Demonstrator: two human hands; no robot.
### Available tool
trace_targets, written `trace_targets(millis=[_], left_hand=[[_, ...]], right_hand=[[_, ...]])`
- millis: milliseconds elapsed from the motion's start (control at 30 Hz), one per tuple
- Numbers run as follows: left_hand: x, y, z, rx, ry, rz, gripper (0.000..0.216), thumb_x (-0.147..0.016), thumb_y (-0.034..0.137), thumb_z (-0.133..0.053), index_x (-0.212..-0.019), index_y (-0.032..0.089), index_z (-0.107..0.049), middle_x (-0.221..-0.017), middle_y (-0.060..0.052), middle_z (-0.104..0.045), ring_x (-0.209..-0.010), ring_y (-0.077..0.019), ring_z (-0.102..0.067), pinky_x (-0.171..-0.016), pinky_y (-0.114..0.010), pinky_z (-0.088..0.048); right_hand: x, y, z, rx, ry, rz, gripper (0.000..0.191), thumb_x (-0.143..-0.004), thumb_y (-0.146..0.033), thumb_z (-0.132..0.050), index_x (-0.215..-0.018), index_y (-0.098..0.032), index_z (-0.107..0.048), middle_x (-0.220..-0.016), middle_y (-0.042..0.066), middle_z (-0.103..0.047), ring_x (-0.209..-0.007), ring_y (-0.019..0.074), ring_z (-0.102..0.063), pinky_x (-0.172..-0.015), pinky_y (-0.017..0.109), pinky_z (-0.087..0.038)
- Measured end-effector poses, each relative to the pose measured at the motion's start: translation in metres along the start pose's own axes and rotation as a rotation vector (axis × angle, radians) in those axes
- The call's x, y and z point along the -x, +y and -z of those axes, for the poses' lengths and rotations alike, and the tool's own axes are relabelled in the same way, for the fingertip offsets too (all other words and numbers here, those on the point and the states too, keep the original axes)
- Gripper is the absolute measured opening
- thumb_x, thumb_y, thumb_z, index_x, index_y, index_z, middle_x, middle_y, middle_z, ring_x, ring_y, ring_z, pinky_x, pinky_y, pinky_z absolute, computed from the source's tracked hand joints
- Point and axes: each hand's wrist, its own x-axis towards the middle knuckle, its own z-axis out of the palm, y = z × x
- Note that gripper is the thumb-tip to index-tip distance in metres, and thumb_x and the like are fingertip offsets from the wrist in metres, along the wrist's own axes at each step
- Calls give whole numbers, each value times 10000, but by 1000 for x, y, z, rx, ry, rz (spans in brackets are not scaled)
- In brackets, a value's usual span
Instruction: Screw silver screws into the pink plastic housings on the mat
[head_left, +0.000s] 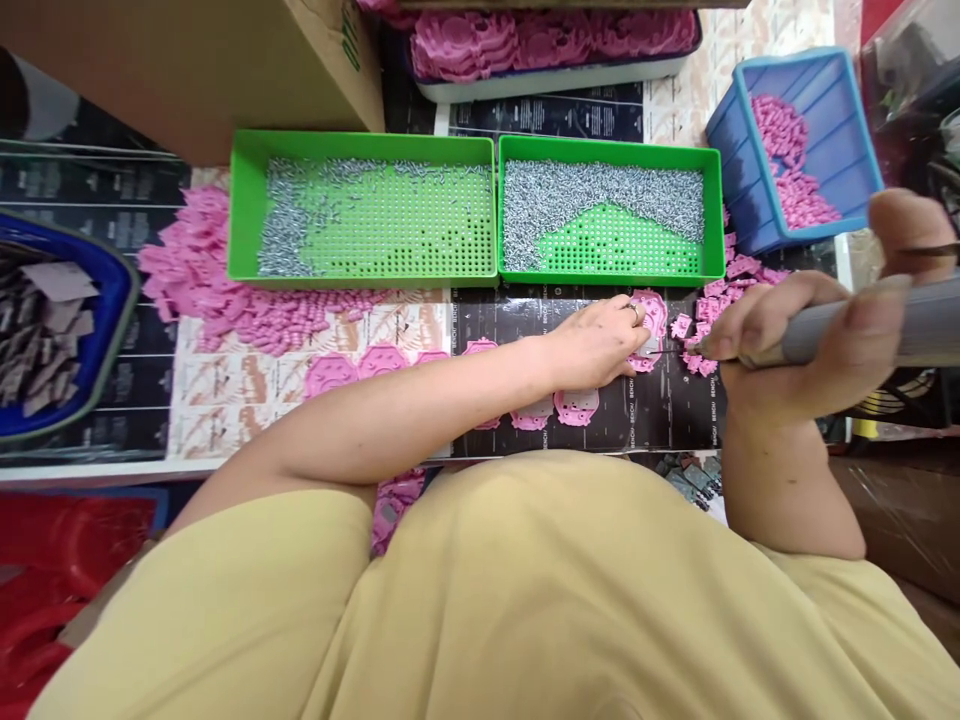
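My right hand (825, 330) is wrapped round a grey electric screwdriver (930, 318). Its thin bit points left, and the tip is at a pink plastic part (654, 318) lying on the dark bench cover. My left hand (600, 338), with a ring on one finger, grips that part's left side, the fingertips partly hidden. Closer to my body lie more pink parts (577, 406), and others (382, 357) form a row running left under my forearm. Small pink pieces (709, 310) are heaped just right of the part at the bit.
Behind my hands stand two green baskets, a left one (363, 278) and a right one (611, 279), with small silvery screws. Pink pieces (202, 270) are piled at left. A blue bin (817, 75) stands back right, a cardboard box (187, 70) back left, a blue tub (112, 330) far left.
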Motion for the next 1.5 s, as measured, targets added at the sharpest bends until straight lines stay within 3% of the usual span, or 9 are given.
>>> trace_targets(millis=[100,267,567,733,967,1300,1500], left_hand=[[-2,-2,-4,-10,42,-24,337,-942,334,-643,-1140,65,-684,-1115,-182,-656,-1075,-288,-578,-900,-358,-435],[-4,-4,-9,-28,98,-43,336,-923,343,-672,-1121,73,-700,-1075,-174,-673,-1053,-289,-591,-896,-373,-450],[-7,-4,-9,-10,85,-32,368,-899,356,-708,-1139,78,-707,-1118,-176,-673,-1060,-286,-585,-900,-367,-446],[-7,-5,-12,-38,121,-56,353,-893,360,-711,-1116,87,-707,-1102,-164,-678,-1050,-277,-581,-895,-359,-438],[-7,-4,-7,-38,67,-35,352,-905,344,-694,-1131,74,-707,-1085,-173,-674,-1064,-291,-588,-893,-368,-442],[-8,-5,-8,-24,80,-43,321,-908,337,-687,-1121,99,-714,-1124,-162,-671,-1038,-272,-572,-867,-362,-430],[-9,-4,-8,-11,95,-34,316,-901,340,-705,-1101,97,-720,-1123,-166,-678,-1072,-279,-574,-890,-362,-432]], right_hand=[[12,12,-18,-29,-7,221,274,-851,-443,-665,-1092,-329,-603,-425,-124,-402,-256,95,-288,-266,244,-284],[12,19,-17,16,-40,182,279,-870,-465,-658,-1127,-365,-622,-440,-109,-392,-281,93,-287,-310,259,-325],[15,26,-18,-27,-83,156,123,-839,-406,-677,-954,-368,-658,-467,-90,-332,-290,100,-305,-290,247,-230],[11,25,-16,24,-97,199,236,-851,-452,-682,-1082,-402,-665,-458,-101,-346,-280,84,-286,-328,245,-315],[11,12,-18,22,-131,183,334,-869,-427,-646,-1201,-459,-629,-499,-87,-427,-301,108,-310,-410,325,-467],[13,22,-18,-61,-129,151,127,-859,-351,-673,-986,-359,-683,-478,-80,-373,-304,102,-350,-304,253,-308],[16,28,-11,6,-193,151,225,-833,-484,-697,-1017,-371,-632,-556,-75,-479,-322,92,-382,-332,256,-367]])
